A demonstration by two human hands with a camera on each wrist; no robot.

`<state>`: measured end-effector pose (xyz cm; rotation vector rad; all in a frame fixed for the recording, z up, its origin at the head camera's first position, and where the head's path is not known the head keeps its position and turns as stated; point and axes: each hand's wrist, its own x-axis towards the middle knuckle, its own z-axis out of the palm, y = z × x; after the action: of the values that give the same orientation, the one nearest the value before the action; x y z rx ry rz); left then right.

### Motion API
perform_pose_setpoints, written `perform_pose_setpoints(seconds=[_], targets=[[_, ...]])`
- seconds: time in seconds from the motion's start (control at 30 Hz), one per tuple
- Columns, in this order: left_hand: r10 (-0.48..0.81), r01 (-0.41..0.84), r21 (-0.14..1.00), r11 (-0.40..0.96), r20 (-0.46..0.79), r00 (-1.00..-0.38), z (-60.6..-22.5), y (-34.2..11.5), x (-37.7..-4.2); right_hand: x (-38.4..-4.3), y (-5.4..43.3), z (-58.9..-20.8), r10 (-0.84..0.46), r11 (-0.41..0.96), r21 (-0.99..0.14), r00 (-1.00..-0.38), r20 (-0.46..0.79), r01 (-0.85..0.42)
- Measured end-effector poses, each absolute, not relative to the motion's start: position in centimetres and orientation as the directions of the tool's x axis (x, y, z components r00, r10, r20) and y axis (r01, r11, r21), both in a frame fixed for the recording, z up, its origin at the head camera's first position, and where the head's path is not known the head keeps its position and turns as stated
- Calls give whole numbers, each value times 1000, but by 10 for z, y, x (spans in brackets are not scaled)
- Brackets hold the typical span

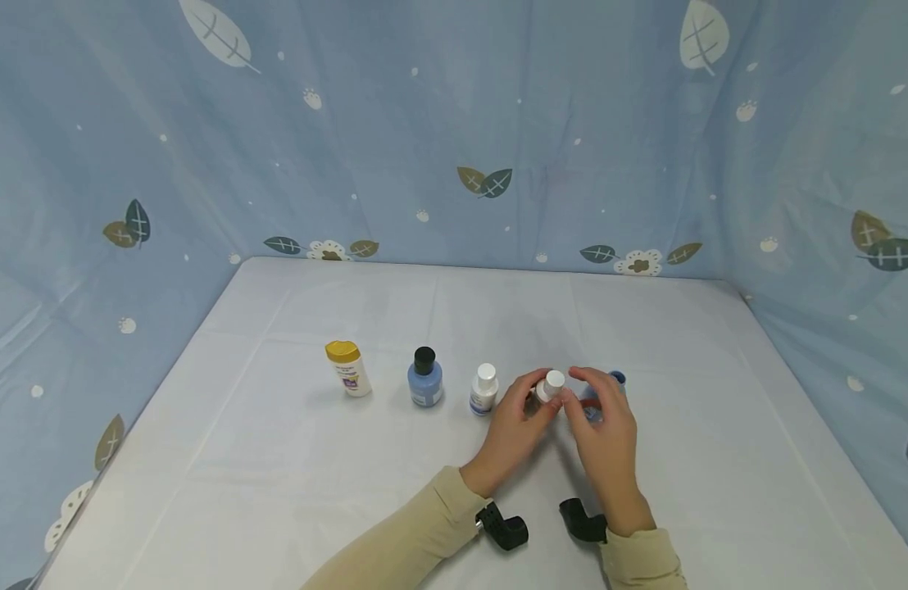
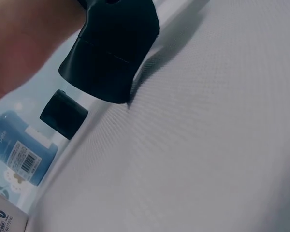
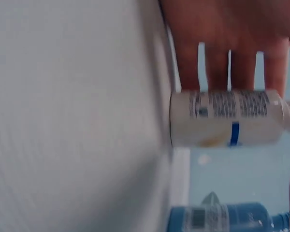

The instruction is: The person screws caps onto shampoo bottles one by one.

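A small white bottle (image 3: 222, 121) with a white cap (image 1: 555, 379) stands upright, its base on the tabletop in the right wrist view. My left hand (image 1: 515, 430) grips it from the left, fingers extending behind its printed label. On the other side, my right hand (image 1: 607, 438) has its thumb at the bottle's upper right, and a small gap shows between the index fingertip and the cap. A blue bottle (image 2: 24, 145) is partly hidden behind the right hand. Left of the left hand stands another white bottle (image 1: 484, 390) with a white cap.
Further left are a blue bottle with a black cap (image 1: 424, 378) and a white bottle with a yellow cap (image 1: 350, 369). They stand on the white-covered table (image 1: 277, 475). A blue patterned curtain (image 1: 395, 123) surrounds the far and side edges.
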<state>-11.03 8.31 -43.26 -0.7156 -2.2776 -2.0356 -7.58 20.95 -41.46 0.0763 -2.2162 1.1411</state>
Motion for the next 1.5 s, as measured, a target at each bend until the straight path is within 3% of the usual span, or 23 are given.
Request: perform_pose_setpoints(seconds=[0.2,0.47,0.7,1.0,1.1,1.3,1.5], targets=[[327,389,921,11,364,-872,-434,84,-112,-71,217,-401,241,586,-737,-796,556,-338],[317,461,887,-39,449,-836,-442,88,-117,-64,234,-382,201,550,-772,-847,492,-317],[261,670,739,-67,662,-703,-406,83,-103,-58,253,-367,75,570,-756,-896,439,-323],[323,766,640,-57,738,-593,-392,89,-97,-48,279,-363,-47,648,-705,-939,342,-289],[344,747,662,-61,717,-607,-379,90,-89,-48,286,-367,-71,664,-704,-959,276,-252],[423,548,835,-46,513,-746,-379,109,-70,-43,303,-376,-85,683,-716,-989,120,-145],[456,527,849,36,455,-765,-404,133,-66,-44,309,-387,-137,661,-744,-990,13,-101]])
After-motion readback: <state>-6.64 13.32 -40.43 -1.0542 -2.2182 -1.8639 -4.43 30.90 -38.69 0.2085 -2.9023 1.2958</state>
